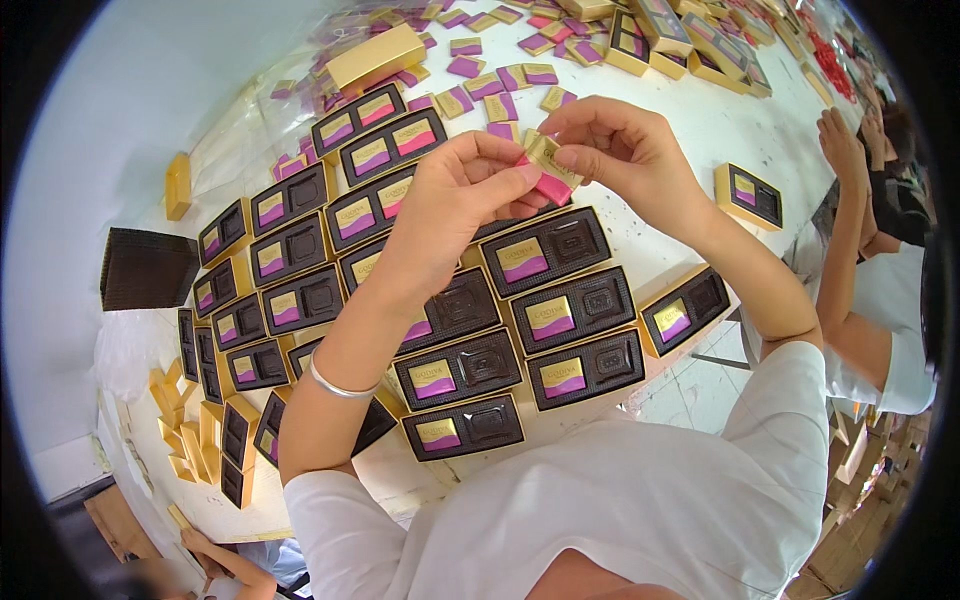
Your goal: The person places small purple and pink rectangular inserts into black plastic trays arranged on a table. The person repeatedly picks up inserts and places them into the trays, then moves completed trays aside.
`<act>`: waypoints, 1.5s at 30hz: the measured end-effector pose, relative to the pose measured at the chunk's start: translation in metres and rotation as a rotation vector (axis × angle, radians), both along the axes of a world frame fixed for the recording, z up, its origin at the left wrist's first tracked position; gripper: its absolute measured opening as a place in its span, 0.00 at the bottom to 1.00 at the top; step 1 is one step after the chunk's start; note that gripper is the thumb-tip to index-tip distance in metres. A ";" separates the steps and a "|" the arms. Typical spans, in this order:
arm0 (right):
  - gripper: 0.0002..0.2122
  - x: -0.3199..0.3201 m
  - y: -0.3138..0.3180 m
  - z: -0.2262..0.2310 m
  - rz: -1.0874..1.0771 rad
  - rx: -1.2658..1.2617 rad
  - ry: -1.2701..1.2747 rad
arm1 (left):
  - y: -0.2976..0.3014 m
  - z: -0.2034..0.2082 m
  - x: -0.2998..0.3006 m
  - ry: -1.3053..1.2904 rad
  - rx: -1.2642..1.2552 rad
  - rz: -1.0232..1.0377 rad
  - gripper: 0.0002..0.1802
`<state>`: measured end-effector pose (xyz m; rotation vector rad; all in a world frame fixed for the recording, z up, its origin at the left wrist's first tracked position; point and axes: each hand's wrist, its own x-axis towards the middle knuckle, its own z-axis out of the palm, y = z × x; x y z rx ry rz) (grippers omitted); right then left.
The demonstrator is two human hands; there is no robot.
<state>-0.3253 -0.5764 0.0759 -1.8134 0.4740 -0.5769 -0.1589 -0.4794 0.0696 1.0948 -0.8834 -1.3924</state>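
Note:
Between my two hands is a small flat gold-and-pink wrapped piece (556, 186), like a wrapped chocolate square. My left hand (462, 195), with a silver bangle on its wrist, is closed on its left side between thumb and fingers. On the opposite side, the thumb and fingertips of my right hand (628, 158) pinch the same piece. Under my hands stand rows of gold boxes with black two-slot trays; one box (562, 315) has a gold-and-purple piece in its left slot and a bare right slot. Farther back, a box (395, 140) has both slots filled, one piece purple, one pink.
Many loose gold-and-purple pieces (487, 85) lie across the far table, beside a gold lid (376, 58). Stacked gold boxes (690, 45) stand far right. Gold sleeves (185, 435) are piled at left, near a black tray stack (150, 270). Other people's arms (850, 230) show at right.

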 end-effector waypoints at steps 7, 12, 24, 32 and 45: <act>0.17 -0.008 -0.007 -0.024 0.076 -0.648 0.057 | 0.000 -0.007 -0.010 -0.409 0.132 0.028 0.14; 0.12 0.000 -0.021 -0.060 0.187 -0.622 0.075 | 0.026 -0.030 0.009 -1.442 -0.349 0.009 0.36; 0.03 0.023 -0.033 -0.053 0.348 -0.472 0.334 | 0.034 -0.048 -0.004 -1.689 -0.286 -0.215 0.40; 0.10 0.056 -0.194 -0.098 -0.517 -0.995 0.257 | 0.032 -0.045 -0.005 -1.681 -0.266 -0.220 0.36; 0.09 -0.012 -0.063 -0.004 0.091 -0.579 0.257 | 0.036 -0.059 -0.006 -1.718 -0.265 -0.021 0.32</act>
